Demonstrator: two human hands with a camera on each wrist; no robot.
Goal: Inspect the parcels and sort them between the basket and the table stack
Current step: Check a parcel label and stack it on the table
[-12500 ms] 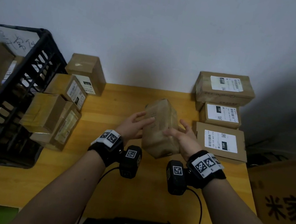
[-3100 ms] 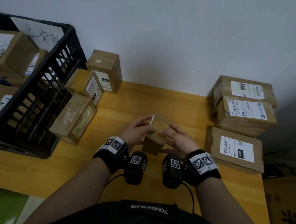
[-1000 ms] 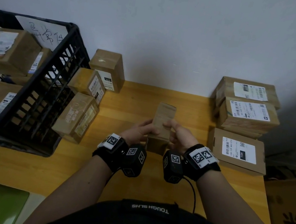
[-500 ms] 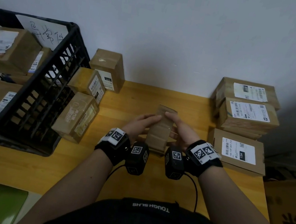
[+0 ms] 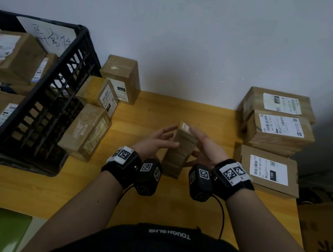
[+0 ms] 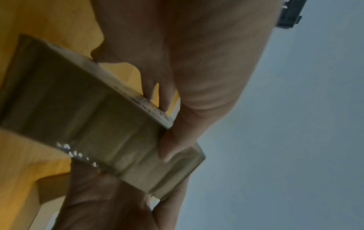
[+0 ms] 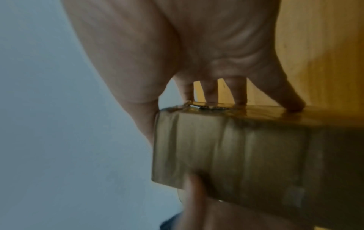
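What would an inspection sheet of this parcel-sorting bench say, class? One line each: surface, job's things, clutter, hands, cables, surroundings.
Surface: yellow wooden table.
Job's things: small taped parcel held above the table; black basket with parcels, left; labelled stack, right.
Clutter: loose parcels beside basket.
Hands: left hand and right hand both grip the parcel.
Cables: black cable from right wrist.
Surroundings: white wall; printed carton, right.

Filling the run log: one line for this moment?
phase: inspecting | small parcel: held over table | left hand: gripping | right hand: gripping
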